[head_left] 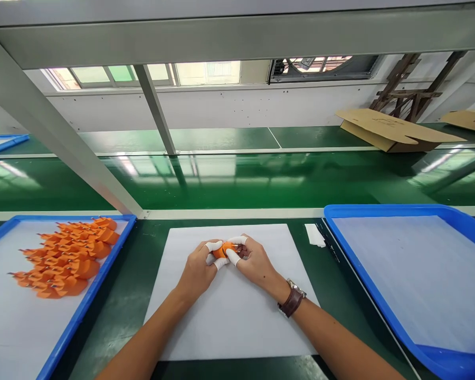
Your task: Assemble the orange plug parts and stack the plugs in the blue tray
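Over the white paper sheet [237, 316], both hands meet around a small orange plastic part [222, 249]. My left hand [200, 266] pinches its left side between thumb and forefinger, which wear white finger covers. From the other side my right hand [253, 261] grips it, also with covered thumb and forefinger. A dark watch strap circles the right wrist. What the part is in detail is partly hidden by the fingers. In the blue-rimmed tray [131, 224] at left, several rows of similar orange parts [69, 258] lie close together.
At right stands another blue tray [330, 211] lined with white. A small white piece [314, 235] and thin black tools [330, 243] lie beside it. A metal post [63, 126] slants down at left. Beyond is a green surface [237, 182] and a cardboard box [396, 129].
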Motion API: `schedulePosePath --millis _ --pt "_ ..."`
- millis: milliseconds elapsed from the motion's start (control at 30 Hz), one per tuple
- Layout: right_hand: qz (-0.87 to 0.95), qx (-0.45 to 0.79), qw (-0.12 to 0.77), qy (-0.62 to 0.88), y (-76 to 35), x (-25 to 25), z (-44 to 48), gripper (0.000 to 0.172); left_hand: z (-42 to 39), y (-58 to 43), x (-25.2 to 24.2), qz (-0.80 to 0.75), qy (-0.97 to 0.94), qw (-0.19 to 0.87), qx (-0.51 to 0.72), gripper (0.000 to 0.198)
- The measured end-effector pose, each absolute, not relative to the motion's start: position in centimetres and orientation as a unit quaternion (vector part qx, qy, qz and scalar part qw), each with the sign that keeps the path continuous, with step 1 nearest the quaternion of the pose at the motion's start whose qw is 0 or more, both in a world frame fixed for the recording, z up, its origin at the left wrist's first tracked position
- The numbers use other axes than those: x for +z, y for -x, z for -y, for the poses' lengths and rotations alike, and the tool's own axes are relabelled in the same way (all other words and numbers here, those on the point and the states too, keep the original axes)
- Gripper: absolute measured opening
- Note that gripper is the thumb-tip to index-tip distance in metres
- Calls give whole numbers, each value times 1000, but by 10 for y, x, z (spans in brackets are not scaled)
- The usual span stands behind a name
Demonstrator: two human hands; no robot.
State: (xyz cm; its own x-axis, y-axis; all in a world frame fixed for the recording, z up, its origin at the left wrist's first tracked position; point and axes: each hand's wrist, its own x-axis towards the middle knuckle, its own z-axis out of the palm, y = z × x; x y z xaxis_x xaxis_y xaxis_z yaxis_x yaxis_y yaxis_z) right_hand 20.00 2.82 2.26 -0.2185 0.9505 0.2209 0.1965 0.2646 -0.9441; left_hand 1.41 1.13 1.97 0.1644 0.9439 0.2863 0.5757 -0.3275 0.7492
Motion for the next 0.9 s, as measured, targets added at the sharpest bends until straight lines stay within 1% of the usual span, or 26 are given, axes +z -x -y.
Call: schedulePosePath --millis 167,333,500,667,767,900 --pt "667 426 446 418 -201 26 -27 18 -11 -14 21 -530 -713 269 372 28" --pt "688 406 425 426 -202 32 -24 20 -10 -13 20 -521 -723 256 375 27" --pt "701 397 407 430 -203 35 -24 16 -10 -15 19 -530 -716 269 366 25" --pt "696 424 406 414 -204 29 -29 12 -12 -17 22 -498 -748 238 368 18" --pt "681 438 409 421 -203 26 -30 13 -14 -16 23 -485 -762 233 361 22" --pt "647 476 425 416 -203 27 -29 15 -15 -15 27 -483 -760 245 358 36"
